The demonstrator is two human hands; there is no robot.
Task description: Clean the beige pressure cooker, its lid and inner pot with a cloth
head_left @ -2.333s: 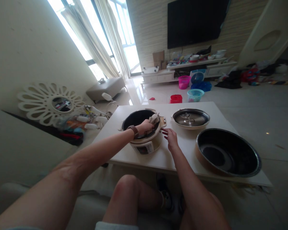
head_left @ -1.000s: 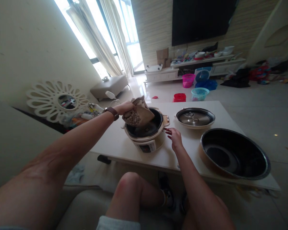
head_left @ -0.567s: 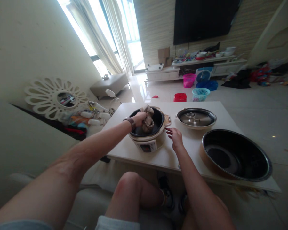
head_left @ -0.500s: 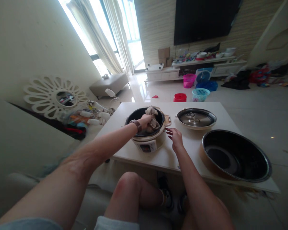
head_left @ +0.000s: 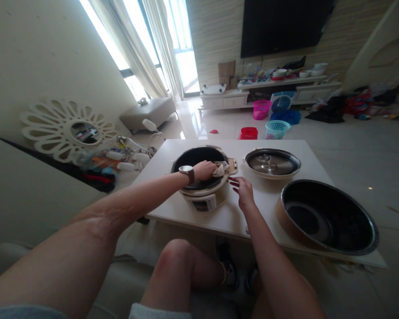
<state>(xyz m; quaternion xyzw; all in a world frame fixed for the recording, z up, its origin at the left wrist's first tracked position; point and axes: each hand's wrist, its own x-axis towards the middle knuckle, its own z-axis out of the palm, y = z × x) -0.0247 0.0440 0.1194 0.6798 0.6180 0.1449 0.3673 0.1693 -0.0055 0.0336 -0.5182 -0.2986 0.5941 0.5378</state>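
A white electric pressure cooker (head_left: 202, 203) stands on the white table (head_left: 169, 217) with its top off and its dark inside showing. My left hand (head_left: 204, 170), with a watch on the wrist, is closed on a pale rag (head_left: 222, 169) at the right inner rim of the cooker. Part of the rag is hidden behind the fingers. My right hand (head_left: 243, 191) is beside the cooker's right side, fingers spread and their tips at the wall just below the handle; whether they press on it I cannot tell.
Right of the cooker lies its round lid (head_left: 271, 165), metal inside up. A big black-lined inner pot (head_left: 327, 217) sits at the table's right front edge. Beyond the table are a red bin (head_left: 248, 133), a teal basket (head_left: 277, 129) and a pink basket (head_left: 261, 109) on the floor.
My left hand has moved the rag from over the middle of the cooker to its right inner rim, and the wrist has turned. The right hand stays in place.
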